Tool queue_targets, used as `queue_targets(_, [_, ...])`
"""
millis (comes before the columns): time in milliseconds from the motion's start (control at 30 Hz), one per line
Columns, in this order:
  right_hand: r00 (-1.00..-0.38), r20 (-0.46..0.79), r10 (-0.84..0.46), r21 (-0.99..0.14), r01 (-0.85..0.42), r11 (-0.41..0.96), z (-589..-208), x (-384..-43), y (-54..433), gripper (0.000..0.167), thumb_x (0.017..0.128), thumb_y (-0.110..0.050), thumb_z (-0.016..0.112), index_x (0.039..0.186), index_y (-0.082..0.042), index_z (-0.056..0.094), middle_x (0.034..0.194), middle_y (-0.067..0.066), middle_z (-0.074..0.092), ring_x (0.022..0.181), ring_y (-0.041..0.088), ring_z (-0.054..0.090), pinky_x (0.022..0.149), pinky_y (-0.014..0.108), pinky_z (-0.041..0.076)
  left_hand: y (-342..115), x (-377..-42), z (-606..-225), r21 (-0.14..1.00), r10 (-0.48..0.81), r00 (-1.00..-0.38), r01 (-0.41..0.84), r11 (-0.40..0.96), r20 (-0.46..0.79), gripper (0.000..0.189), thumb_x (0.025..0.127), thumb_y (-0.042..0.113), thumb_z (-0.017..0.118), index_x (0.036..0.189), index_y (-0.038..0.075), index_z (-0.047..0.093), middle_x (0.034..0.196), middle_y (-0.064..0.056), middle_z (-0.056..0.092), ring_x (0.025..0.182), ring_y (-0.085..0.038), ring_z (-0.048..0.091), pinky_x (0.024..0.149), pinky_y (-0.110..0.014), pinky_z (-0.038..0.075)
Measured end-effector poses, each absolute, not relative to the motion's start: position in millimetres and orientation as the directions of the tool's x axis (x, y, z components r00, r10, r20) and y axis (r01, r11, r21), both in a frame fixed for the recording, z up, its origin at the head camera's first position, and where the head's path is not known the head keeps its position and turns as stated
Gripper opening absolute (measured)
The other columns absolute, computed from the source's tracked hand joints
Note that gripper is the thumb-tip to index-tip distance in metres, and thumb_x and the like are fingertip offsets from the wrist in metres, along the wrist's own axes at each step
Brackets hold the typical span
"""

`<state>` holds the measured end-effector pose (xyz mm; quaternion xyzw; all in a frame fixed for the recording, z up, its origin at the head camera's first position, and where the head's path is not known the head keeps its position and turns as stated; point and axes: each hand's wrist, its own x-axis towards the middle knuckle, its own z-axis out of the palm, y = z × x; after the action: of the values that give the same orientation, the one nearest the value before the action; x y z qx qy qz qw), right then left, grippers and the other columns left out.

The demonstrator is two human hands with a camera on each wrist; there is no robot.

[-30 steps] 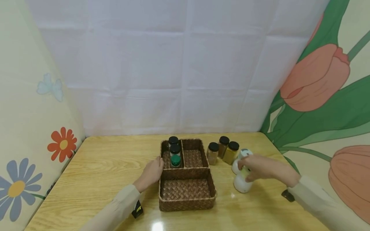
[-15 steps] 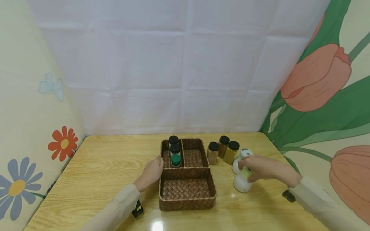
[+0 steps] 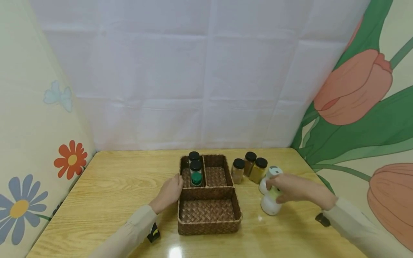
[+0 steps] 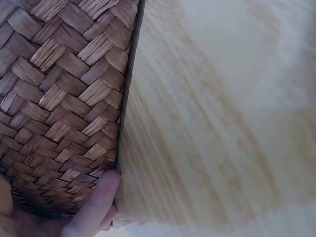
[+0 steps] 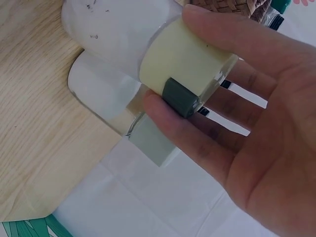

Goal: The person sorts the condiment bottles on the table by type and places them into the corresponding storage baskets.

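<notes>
The woven brown basket [image 3: 208, 228] has three compartments and sits mid-table. My left hand [image 3: 167, 192] grips its left wall near the divider; in the left wrist view, a finger [image 4: 96, 202] lies against the weave. At the right, my right hand [image 3: 288, 186] holds a white round-bodied seasoning dispenser [image 3: 270, 205] by its pale yellow top [image 5: 182, 54], thumb on one side and fingers on the other. It appears to stand on the table. Just behind it is a second white dispenser [image 3: 274, 170] with a pale green top [image 5: 153, 140], partly hidden by the hand.
Two black-lidded jars [image 3: 195, 166] and a green-lidded jar [image 3: 196, 179] stand in the basket's back-left compartment. Between the basket and dispensers stand a tan-filled jar [image 3: 237, 173], a brown-filled jar [image 3: 249, 165] and a yellow-filled jar [image 3: 257, 172], all black-lidded. White cloth [image 3: 203, 107] hangs behind the table.
</notes>
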<state>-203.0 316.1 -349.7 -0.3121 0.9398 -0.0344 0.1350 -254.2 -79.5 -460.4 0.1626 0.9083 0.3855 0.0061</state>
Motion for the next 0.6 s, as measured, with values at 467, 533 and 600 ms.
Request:
queue_targets(467, [-0.76, -0.204, -0.617, -0.129, -0.604, 0.786, -349.5, -201.6, 315.9, 0.035, 0.073, -0.009, 0.088, 0.102, -0.008, 0.069, 0.101, 0.004, 0.064, 0.086, 0.023, 0.064, 0.07, 0.038, 0.054, -81.0, -252.3, -458.3, 0.713, 0.305, -0.947, 0.284, 0.641, 0.102, 0.051, 0.11, 0.017, 0.026, 0.139, -0.024, 0.034, 0.047, 0.001, 0.037, 0.037, -0.011, 0.025, 0.041, -0.029, 0.032])
queue_targets(533, [-0.755, -0.192, -0.627, -0.111, -0.618, 0.778, -347.7, -201.5, 315.0, 0.035, 0.072, -0.009, 0.088, 0.102, -0.007, 0.069, 0.101, 0.004, 0.064, 0.086, 0.023, 0.064, 0.07, 0.038, 0.054, -81.0, -252.0, -457.6, 0.716, 0.31, -0.945, 0.284, 0.638, 0.099, 0.052, 0.11, 0.018, 0.026, 0.139, -0.024, 0.032, 0.046, 0.001, 0.036, 0.036, -0.011, 0.024, 0.041, -0.029, 0.031])
queue_targets(600, [-0.744, -0.176, -0.644, -0.094, -0.639, 0.764, -345.6, -201.5, 313.9, 0.035, 0.072, -0.009, 0.088, 0.102, -0.007, 0.07, 0.1, 0.004, 0.063, 0.087, 0.024, 0.064, 0.07, 0.038, 0.054, -80.7, -251.5, -456.8, 0.709, 0.315, -0.944, 0.289, 0.643, 0.099, 0.051, 0.11, 0.017, 0.026, 0.139, -0.024, 0.032, 0.046, 0.001, 0.036, 0.036, -0.01, 0.024, 0.04, -0.028, 0.031])
